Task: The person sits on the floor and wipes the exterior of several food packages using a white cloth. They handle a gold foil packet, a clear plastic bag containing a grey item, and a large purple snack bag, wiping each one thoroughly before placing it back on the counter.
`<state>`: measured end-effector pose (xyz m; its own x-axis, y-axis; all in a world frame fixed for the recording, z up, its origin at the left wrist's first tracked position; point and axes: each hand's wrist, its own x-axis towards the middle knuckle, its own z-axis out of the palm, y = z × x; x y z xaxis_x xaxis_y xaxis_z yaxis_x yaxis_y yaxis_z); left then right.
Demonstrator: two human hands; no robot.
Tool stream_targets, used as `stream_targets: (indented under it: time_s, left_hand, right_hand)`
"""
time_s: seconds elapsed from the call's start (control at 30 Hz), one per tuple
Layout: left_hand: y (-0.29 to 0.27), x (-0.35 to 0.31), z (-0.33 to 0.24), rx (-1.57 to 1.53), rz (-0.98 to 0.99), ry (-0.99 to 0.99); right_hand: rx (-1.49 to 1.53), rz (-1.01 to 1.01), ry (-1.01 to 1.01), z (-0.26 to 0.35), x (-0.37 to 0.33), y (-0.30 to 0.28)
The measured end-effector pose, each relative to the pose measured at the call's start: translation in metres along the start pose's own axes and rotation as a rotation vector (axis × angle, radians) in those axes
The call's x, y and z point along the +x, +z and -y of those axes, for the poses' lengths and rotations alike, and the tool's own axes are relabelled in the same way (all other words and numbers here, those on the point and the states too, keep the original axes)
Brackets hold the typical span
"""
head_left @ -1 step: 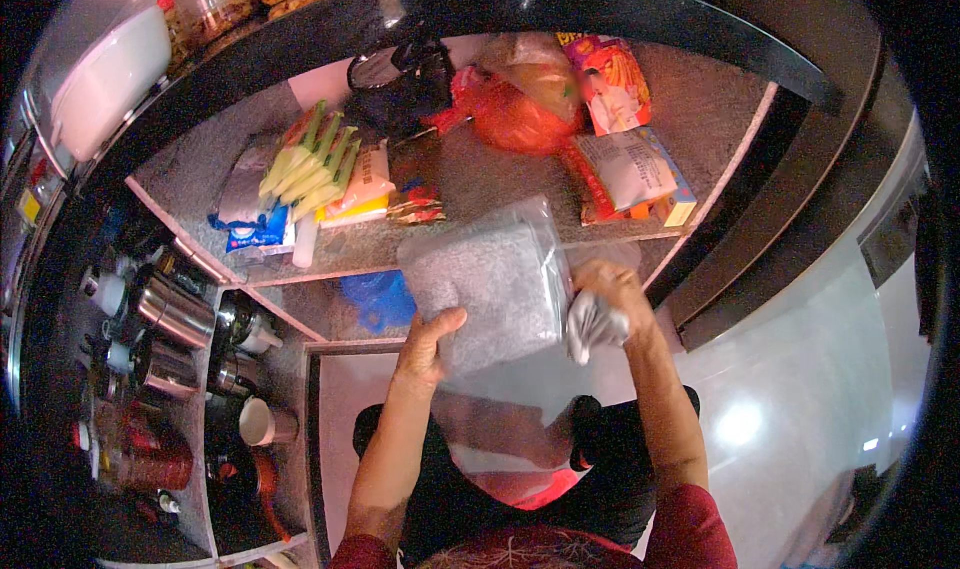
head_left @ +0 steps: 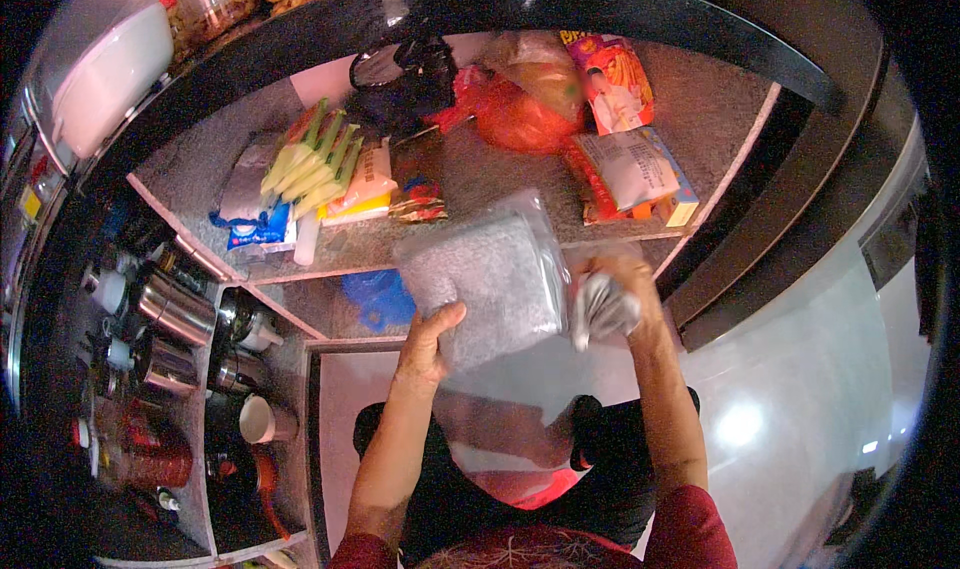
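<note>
**Stone shelves over a pale, shiny floor**

A grey speckled shelf (head_left: 700, 119) fills the upper middle of the view, edged above by a dark curved ledge (head_left: 600, 9). Below the shelf to the left, a lower shelf (head_left: 300, 314) of the same stone carries steel pots (head_left: 175, 309) and cups (all in shadow). Right of the shelf a dark frame (head_left: 760, 199) runs down to a white glossy floor (head_left: 800, 369), where a round light glare (head_left: 740, 424) shows. Left of the ledge sits a white tub (head_left: 110, 74).
</note>
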<state>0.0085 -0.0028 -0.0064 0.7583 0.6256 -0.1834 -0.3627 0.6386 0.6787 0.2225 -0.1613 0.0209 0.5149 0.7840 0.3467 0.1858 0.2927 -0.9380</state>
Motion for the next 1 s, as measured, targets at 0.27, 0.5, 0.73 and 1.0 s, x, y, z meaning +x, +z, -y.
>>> stream_targets:
  time_s: [0.27, 0.5, 0.73, 1.0]
  left_hand:
    - [0.021, -0.011, 0.013, 0.097, -0.015, 0.121]
    - [0.026, -0.02, 0.016, 0.242, 0.098, 0.146]
    - [0.037, -0.025, 0.015, 0.351, 0.093, 0.124]
    - [0.026, -0.017, 0.024, 0.345, 0.111, 0.214]
  right_hand:
    - [-0.514, -0.109, -0.524, 0.033, -0.019, 0.08]
    - [-0.834, -0.137, -0.74, 0.025, -0.004, 0.076]
    - [-0.519, -0.379, -0.46, 0.013, 0.01, 0.062]
    - [-0.768, -0.003, -0.819, 0.033, -0.002, 0.118]
